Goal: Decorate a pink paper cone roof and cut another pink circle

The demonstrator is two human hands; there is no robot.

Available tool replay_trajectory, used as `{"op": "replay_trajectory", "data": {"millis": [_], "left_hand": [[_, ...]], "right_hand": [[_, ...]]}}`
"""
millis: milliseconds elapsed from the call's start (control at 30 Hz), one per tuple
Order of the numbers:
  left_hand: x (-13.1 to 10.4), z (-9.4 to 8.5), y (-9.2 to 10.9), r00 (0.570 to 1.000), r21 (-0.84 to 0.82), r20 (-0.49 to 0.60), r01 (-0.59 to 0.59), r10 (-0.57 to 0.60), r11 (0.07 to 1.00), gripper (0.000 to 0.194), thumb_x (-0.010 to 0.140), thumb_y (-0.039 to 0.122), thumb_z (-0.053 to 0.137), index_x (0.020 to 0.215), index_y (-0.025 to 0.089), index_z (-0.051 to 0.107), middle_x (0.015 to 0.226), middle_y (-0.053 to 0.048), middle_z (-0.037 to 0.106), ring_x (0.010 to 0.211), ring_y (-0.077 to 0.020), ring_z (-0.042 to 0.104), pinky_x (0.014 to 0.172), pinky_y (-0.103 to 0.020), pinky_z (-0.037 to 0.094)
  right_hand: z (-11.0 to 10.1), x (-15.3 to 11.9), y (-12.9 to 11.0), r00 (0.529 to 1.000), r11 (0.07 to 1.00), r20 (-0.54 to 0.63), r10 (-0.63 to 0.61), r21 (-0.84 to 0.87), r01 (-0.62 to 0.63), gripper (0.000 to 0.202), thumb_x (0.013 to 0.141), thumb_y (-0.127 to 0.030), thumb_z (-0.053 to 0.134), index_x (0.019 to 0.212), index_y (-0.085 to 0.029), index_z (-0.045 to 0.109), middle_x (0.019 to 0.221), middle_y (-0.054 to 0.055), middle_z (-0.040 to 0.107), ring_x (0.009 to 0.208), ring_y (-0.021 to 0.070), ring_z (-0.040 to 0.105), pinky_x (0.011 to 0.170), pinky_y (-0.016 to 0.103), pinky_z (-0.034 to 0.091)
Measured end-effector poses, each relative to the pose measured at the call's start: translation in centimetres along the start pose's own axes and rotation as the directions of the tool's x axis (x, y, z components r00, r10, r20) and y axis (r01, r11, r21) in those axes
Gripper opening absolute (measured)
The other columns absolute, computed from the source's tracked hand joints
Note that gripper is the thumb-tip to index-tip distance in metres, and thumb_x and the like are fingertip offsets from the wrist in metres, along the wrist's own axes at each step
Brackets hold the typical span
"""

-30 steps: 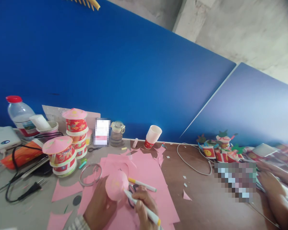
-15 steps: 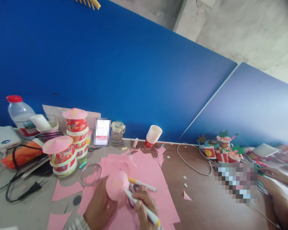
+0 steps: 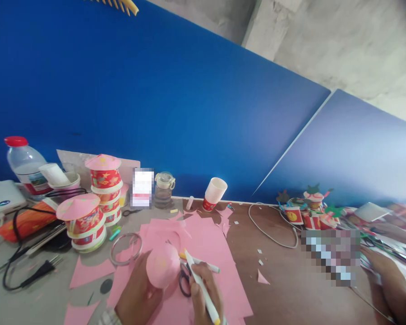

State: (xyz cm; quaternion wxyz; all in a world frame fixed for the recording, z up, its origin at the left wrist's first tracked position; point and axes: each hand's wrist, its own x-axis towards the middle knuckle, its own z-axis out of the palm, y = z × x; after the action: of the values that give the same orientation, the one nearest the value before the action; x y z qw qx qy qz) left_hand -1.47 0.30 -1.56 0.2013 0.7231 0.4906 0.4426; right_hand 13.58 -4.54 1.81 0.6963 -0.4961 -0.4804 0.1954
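Observation:
My left hand pinches a shallow pink paper cone that has faint yellow marks on it. In my right hand is a white marker with a yellow end, its tip pointing up and left, just off the cone's right edge. A second marker, with a green end, lies partly behind my right fingers. Dark-handled scissors rest between my hands, their blades hidden. Beneath everything spread pink paper sheets.
To the left stand paper-cup towers with pink cone roofs, a silver ring and a black plug. A glass jar and stacked cups line the blue partition. At right, another person's arm reaches in.
The marker tip has lifted off the cone's right edge and moved up and right. My left hand still holds the cone. The other person's arm has shifted.

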Motion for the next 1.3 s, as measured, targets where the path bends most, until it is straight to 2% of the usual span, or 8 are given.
{"op": "replay_trajectory", "data": {"millis": [200, 400, 600, 667, 833, 1033, 1167, 1300], "left_hand": [[0.0, -0.2, 0.2, 1.000, -0.075, 0.022, 0.024, -0.022, 0.997, 0.068, 0.044, 0.012, 0.050, 0.110, 0.028, 0.040, 0.107, -0.004, 0.056, 0.105, -0.0280, 0.046, 0.088, -0.046, 0.042], [0.0, -0.4, 0.1, 0.995, -0.088, -0.007, 0.100, -0.101, 0.991, 0.064, 0.041, 0.013, 0.048, 0.104, 0.026, 0.044, 0.103, -0.005, 0.053, 0.102, -0.0297, 0.045, 0.086, -0.049, 0.042], [-0.1, -0.4, -0.3, 0.991, -0.175, 0.010, 0.135, -0.136, 0.975, 0.060, 0.049, 0.017, 0.050, 0.108, 0.029, 0.040, 0.106, -0.006, 0.054, 0.103, -0.0292, 0.046, 0.086, -0.050, 0.041], [-0.1, -0.4, -0.4, 0.988, -0.195, 0.008, 0.152, -0.153, 0.969, 0.059, 0.052, 0.019, 0.049, 0.109, 0.029, 0.038, 0.107, -0.006, 0.054, 0.103, -0.0288, 0.046, 0.085, -0.049, 0.042], [0.1, -0.4, 0.0, 0.993, -0.053, -0.021, 0.114, -0.115, 0.992, 0.064, 0.055, 0.026, 0.049, 0.117, 0.025, 0.031, 0.119, -0.009, 0.046, 0.113, -0.0318, 0.036, 0.092, -0.054, 0.034], [0.3, 0.4, 0.4, 0.995, 0.087, -0.085, 0.052, -0.044, 0.995, 0.075, 0.047, 0.047, 0.065, 0.112, 0.024, 0.036, 0.106, -0.011, 0.051, 0.102, -0.0341, 0.045, 0.082, -0.052, 0.043], [0.4, 0.5, 0.0, 0.990, 0.057, -0.110, 0.094, -0.088, 0.994, 0.045, 0.052, 0.033, 0.062, 0.094, 0.028, 0.048, 0.089, -0.004, 0.057, 0.087, -0.0295, 0.053, 0.072, -0.048, 0.049], [0.4, -0.3, 0.2, 0.994, -0.028, -0.059, 0.087, -0.089, 0.996, 0.059, 0.049, 0.018, 0.052, 0.106, 0.028, 0.042, 0.102, -0.005, 0.056, 0.097, -0.0280, 0.049, 0.081, -0.048, 0.045]], "right_hand": [[-0.1, 0.7, -0.4, 0.988, 0.993, 0.104, -0.111, -0.028, 0.115, 0.034, 0.077, -0.051, 0.052, 0.073, -0.019, 0.065, 0.058, 0.000, 0.055, 0.051, 0.0178, 0.053, 0.047, 0.026, 0.045], [0.0, 0.5, -0.6, 0.998, 1.000, 0.056, -0.001, -0.027, 0.002, 0.038, 0.074, -0.055, 0.053, 0.070, -0.019, 0.064, 0.055, -0.001, 0.052, 0.050, 0.0173, 0.050, 0.048, 0.027, 0.043], [-0.5, 0.7, 0.3, 0.979, 0.994, 0.173, -0.108, -0.014, 0.112, 0.033, 0.078, -0.049, 0.050, 0.075, -0.019, 0.064, 0.054, -0.001, 0.052, 0.048, 0.0166, 0.049, 0.045, 0.025, 0.041], [-0.5, 0.7, 0.3, 0.983, 0.996, 0.164, -0.085, -0.013, 0.089, 0.034, 0.078, -0.050, 0.051, 0.075, -0.019, 0.064, 0.055, -0.001, 0.052, 0.049, 0.0169, 0.050, 0.046, 0.026, 0.042], [-0.1, 0.4, -0.3, 0.997, 1.000, 0.075, 0.005, -0.001, -0.005, 0.037, 0.073, -0.055, 0.054, 0.072, -0.020, 0.065, 0.054, -0.002, 0.050, 0.049, 0.0170, 0.049, 0.050, 0.028, 0.042], [-0.4, 0.4, 0.5, 0.987, 0.999, 0.156, -0.042, 0.027, 0.038, 0.032, 0.077, -0.049, 0.052, 0.074, -0.019, 0.063, 0.056, -0.002, 0.050, 0.051, 0.0171, 0.049, 0.050, 0.028, 0.042], [-0.5, 0.3, 1.4, 0.982, 0.997, 0.173, -0.075, 0.033, 0.070, 0.029, 0.078, -0.045, 0.052, 0.075, -0.019, 0.063, 0.057, -0.001, 0.051, 0.051, 0.0169, 0.049, 0.048, 0.026, 0.042], [-0.6, 0.5, 1.3, 0.986, 0.998, 0.151, -0.065, 0.012, 0.064, 0.029, 0.077, -0.046, 0.052, 0.075, -0.019, 0.063, 0.055, -0.002, 0.050, 0.048, 0.0164, 0.048, 0.047, 0.026, 0.041]]}}
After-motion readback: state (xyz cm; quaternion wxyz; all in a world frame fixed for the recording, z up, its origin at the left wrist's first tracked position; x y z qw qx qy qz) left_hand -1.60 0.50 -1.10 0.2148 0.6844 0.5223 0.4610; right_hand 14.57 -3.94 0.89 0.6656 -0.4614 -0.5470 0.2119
